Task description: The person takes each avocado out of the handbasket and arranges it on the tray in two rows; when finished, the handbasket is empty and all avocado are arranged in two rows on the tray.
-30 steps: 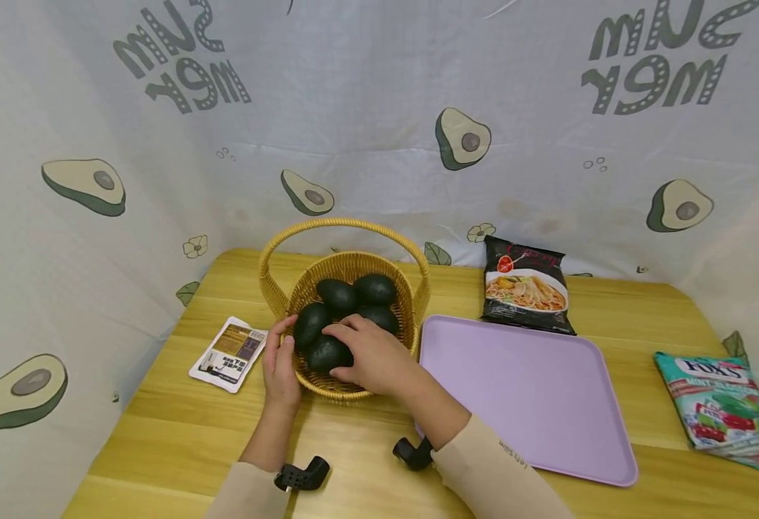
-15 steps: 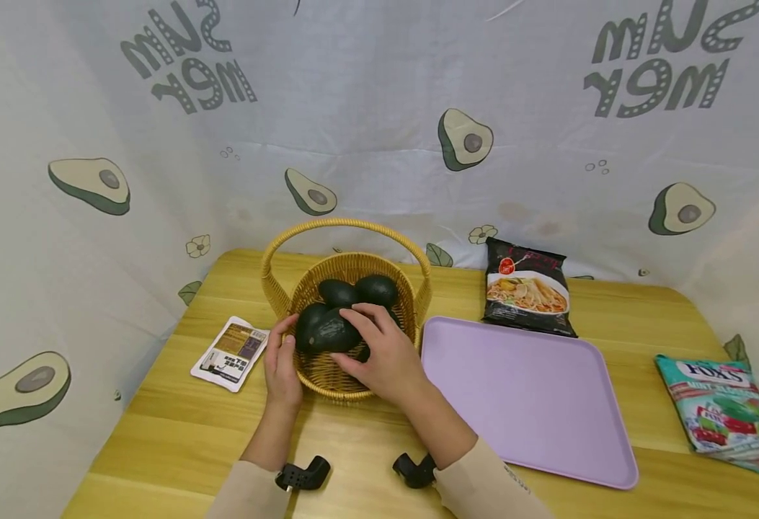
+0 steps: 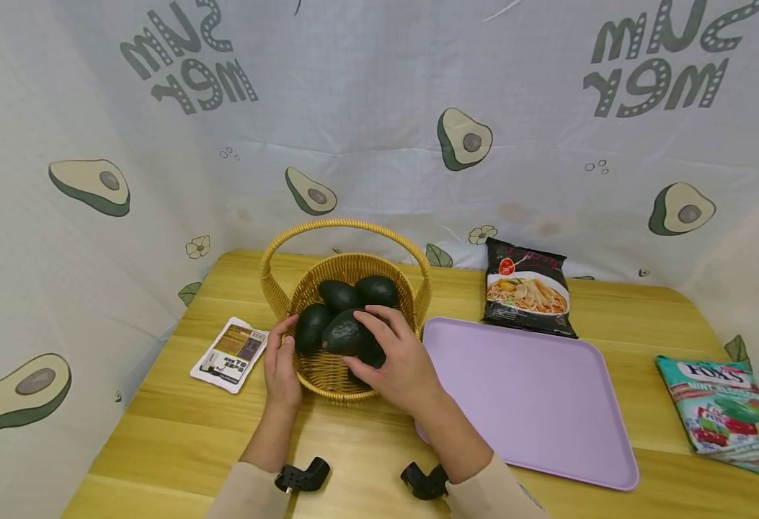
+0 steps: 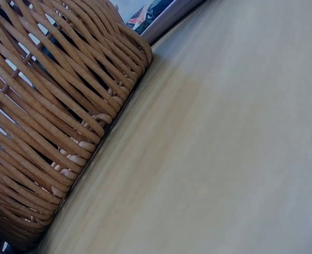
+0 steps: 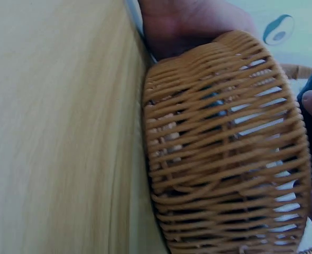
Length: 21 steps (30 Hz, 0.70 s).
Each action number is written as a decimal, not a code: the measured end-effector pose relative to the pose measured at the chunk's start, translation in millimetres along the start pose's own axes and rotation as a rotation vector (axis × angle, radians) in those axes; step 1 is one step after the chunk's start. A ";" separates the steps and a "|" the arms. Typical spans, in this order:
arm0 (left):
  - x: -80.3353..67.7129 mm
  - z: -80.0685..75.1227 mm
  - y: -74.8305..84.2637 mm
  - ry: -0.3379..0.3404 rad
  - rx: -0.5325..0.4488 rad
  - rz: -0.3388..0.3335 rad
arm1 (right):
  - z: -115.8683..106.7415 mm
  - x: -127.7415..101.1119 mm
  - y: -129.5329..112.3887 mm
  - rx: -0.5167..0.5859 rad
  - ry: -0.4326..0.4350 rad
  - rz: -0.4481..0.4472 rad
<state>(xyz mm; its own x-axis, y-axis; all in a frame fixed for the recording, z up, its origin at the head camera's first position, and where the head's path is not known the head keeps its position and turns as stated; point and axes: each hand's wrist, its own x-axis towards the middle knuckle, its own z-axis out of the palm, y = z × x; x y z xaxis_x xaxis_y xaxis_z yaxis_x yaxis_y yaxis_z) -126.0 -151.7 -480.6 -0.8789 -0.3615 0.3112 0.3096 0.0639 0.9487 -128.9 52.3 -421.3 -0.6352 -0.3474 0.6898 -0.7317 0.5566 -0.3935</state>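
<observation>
your right grip (image 3: 400, 366) pinches a dark-green, oval avocado (image 3: 343, 334) over a yellow wicker basket (image 3: 339, 396), your spread left grip (image 3: 282, 376) touching its rim.

From the head we look forward and down, far enough back to take in the surface (image 3: 360, 447), the basket (image 3: 323, 373) and the cloth (image 3: 379, 108) behind. From the left wrist we face the basket close up, low over the surface, on a slant. From the right wrist we see it as near, nearly sideways. All three share basket and surface; head and right wrist, the cloth.
</observation>
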 end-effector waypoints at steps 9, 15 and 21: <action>-0.6 0.7 1.2 0.003 -0.032 -0.010 | -26.5 -7.3 4.1 0.037 -0.002 0.108; -1.2 0.2 0.9 0.001 -0.030 -0.023 | -44.6 -5.6 3.7 0.044 0.022 0.117; -1.0 0.4 2.3 0.003 -0.019 -0.029 | -58.4 -2.5 4.2 0.041 0.042 0.118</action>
<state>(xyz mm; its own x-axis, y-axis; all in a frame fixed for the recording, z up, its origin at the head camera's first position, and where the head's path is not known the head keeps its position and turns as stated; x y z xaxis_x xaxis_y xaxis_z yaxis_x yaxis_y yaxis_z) -124.6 -150.9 -478.7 -0.8865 -0.3661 0.2831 0.2906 0.0356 0.9562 -115.9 99.7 -389.1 -0.7074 -0.2490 0.6615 -0.6622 0.5605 -0.4973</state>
